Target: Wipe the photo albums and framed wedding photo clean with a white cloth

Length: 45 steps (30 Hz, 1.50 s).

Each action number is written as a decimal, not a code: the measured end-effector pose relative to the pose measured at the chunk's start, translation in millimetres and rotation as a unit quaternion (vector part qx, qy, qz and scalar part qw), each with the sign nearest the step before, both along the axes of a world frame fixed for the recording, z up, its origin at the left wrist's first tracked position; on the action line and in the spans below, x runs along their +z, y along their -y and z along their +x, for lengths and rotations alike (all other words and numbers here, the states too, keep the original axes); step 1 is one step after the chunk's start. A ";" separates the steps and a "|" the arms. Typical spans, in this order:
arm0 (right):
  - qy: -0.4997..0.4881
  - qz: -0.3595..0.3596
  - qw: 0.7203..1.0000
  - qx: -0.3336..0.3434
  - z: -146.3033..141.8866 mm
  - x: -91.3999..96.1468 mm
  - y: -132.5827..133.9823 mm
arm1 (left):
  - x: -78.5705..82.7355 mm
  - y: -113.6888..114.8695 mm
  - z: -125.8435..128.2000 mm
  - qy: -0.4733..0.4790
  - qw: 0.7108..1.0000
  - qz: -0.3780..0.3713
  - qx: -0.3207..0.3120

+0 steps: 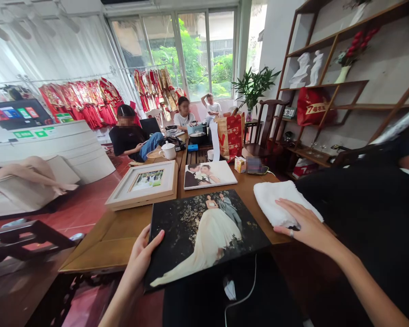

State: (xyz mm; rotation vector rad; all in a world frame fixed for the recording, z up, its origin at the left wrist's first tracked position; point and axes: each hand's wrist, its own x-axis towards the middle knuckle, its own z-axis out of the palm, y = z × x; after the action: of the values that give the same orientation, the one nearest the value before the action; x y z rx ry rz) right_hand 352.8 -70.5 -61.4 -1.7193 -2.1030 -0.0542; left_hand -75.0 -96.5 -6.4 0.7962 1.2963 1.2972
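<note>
A large dark wedding photo panel (pixel 204 231) lies at the near edge of the wooden table (pixel 109 236), overhanging towards me. My left hand (pixel 141 256) grips its left edge, thumb on top. My right hand (pixel 305 227), with a ring on one finger, rests flat with fingers spread on a folded white cloth (pixel 279 204) to the right of the panel.
Behind the panel lie a framed photo (pixel 145 181) and a smaller wedding print (pixel 209 175). Farther back are a phone (pixel 256 165), a white teapot (pixel 168 150), a red gift bag (pixel 231 135) and three seated people. Wooden shelves (pixel 330 86) stand at right.
</note>
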 end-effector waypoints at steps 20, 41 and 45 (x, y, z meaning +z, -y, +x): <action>-0.200 0.136 0.970 -0.016 19.1 13.1 62.3 | -18.1 -49.3 29.6 -0.044 0.997 0.002 -0.060; -0.136 0.065 0.980 0.130 -54.7 6.0 -18.6 | -32.0 -68.3 36.5 -0.529 0.837 0.125 -0.060; -0.139 0.065 0.980 0.127 -53.8 6.3 -24.8 | -41.0 -73.6 34.4 -0.475 0.863 0.159 -0.072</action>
State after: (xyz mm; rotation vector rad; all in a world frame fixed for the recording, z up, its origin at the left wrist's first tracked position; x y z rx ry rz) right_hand 298.9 -45.7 -55.1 -1.2891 -2.0400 0.1151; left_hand -40.7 -23.0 -47.4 1.8883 1.7302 1.0091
